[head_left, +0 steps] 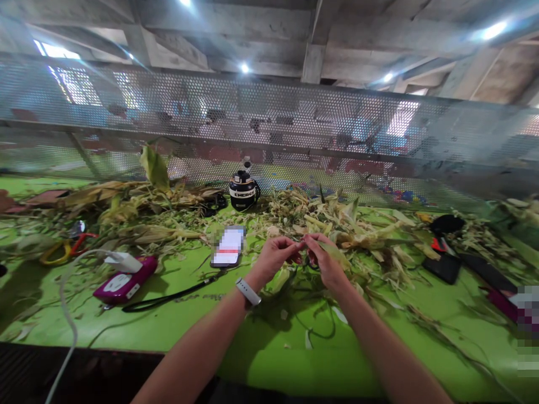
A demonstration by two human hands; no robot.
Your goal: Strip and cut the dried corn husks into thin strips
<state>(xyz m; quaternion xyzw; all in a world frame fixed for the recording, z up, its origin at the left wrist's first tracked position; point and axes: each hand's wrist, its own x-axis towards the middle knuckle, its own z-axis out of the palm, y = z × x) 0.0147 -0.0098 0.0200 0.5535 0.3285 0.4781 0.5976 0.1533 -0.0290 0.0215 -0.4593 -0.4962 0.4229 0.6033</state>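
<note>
My left hand (280,255) and my right hand (326,261) meet above the green table (295,359), fingertips pinched together and touching. Whatever lies between the fingertips is too small to make out. A pale green strip of corn husk (337,253) shows right behind my right hand; whether it is gripped I cannot tell. Below my left hand is another light green husk piece (278,279). A thin dark strand (324,335) curves over the tabletop under my hands. Beyond them spreads a heap of dry husks (337,221).
Left of my hands lie a phone (228,246), a black strap (177,296) and a magenta power strip (125,280) with a white plug. A black jar-shaped bottle (243,191) stands behind. Scissors (56,252) lie far left, a dark flat object (442,268) right. A perforated metal screen (286,123) borders the table.
</note>
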